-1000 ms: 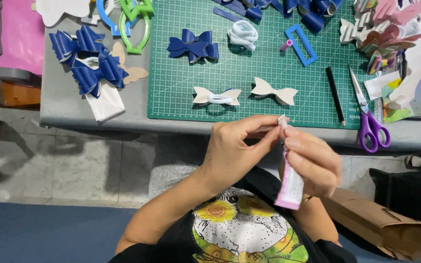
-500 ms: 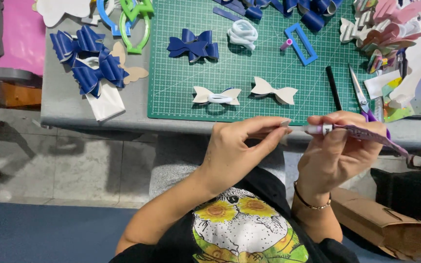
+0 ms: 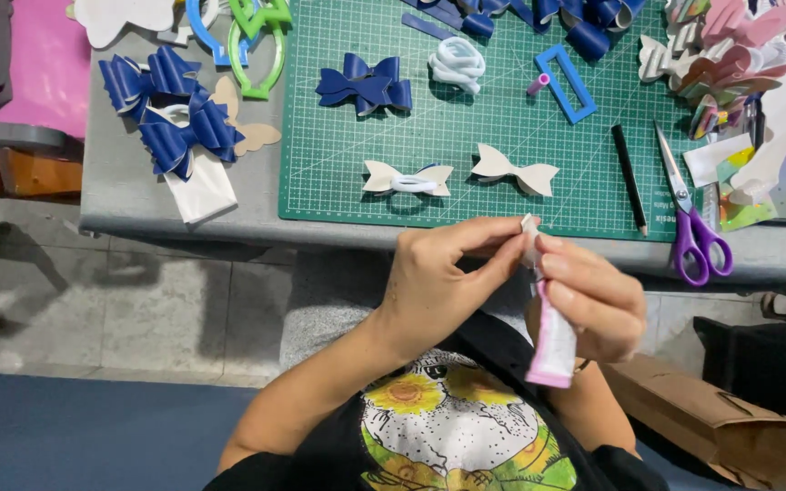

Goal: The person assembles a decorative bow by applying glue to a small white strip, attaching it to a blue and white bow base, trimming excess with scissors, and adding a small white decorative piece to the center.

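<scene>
Small white squeeze tube with pink crimped end (image 3: pixel 554 341): gripped upright in the right hand (image 3: pixel 593 300), fingers closed round it, below the grey tabletop (image 3: pixel 184 223) edge. Left hand (image 3: pixel 443 273): fingers pinched at the tube's tip. Contents not visible. Green cutting mat (image 3: pixel 466 191): holds two cream paper bows (image 3: pixel 461 175).

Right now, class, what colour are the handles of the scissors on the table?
Purple: the scissors lie beside the green cutting mat, clearest in the head view.
</scene>
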